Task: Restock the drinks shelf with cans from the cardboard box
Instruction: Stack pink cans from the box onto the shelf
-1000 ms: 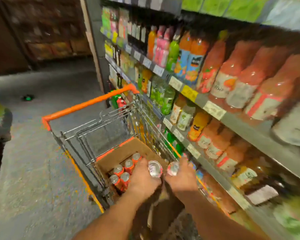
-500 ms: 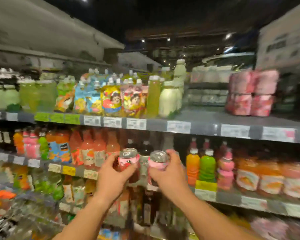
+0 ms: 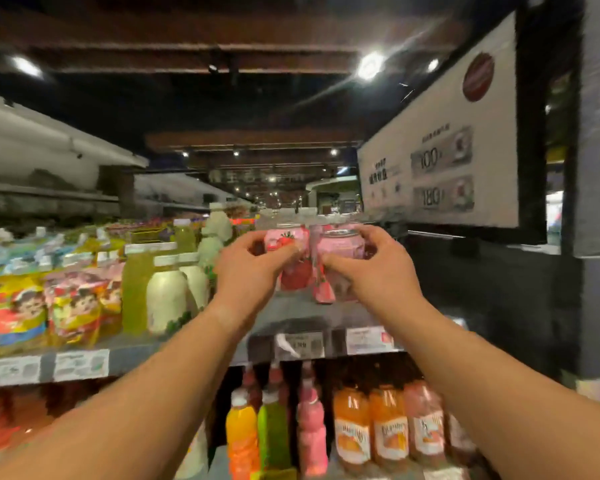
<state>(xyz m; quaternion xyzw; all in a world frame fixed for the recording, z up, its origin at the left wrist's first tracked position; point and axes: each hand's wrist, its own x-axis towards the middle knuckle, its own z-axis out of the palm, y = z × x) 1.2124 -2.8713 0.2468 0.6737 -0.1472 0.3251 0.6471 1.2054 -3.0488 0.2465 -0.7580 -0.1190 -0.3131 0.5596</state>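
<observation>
My left hand grips a pink can with a strawberry print, and my right hand grips a second pink can. Both cans are upright and side by side, held just above the grey top shelf. More pink cans seem to stand behind them, but blur hides the detail. The cardboard box is out of view.
Left on the same shelf stand white and green bottles and colourful drink pouches. Price tags line the shelf edge. Below are orange, green and pink bottles. A white sign and dark wall bound the right.
Both hands have risen from the cart's box, each with a can, up past the middle shelf to the top shelf. My view has tilted upward.
</observation>
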